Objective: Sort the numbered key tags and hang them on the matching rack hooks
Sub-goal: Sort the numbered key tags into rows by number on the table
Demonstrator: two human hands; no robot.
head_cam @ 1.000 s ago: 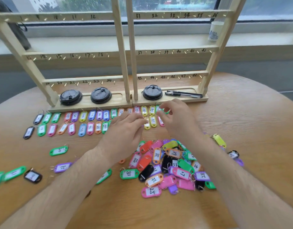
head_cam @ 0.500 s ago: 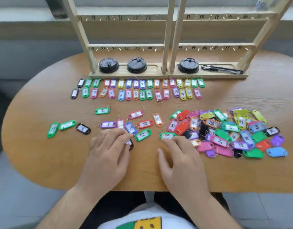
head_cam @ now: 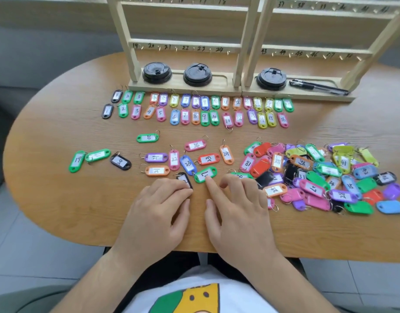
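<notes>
The green tag [head_cam: 205,174], judged light, stiff and slick, is fingertip-touched by the unclenched right grip [head_cam: 239,213], the left grip [head_cam: 158,213] spread on a black tag [head_cam: 183,179]; edge-pinching is advised.

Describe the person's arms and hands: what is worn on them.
Both the left hand and right hand are bare: no gloves, rings or watch show. The forearms are uncovered, no sleeves reaching them. Below is a white T-shirt with a green and yellow print.

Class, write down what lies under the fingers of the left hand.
A black key tag lies partly under the fingers of the left hand. Its near end is covered, so its number cannot be fully read.
</notes>
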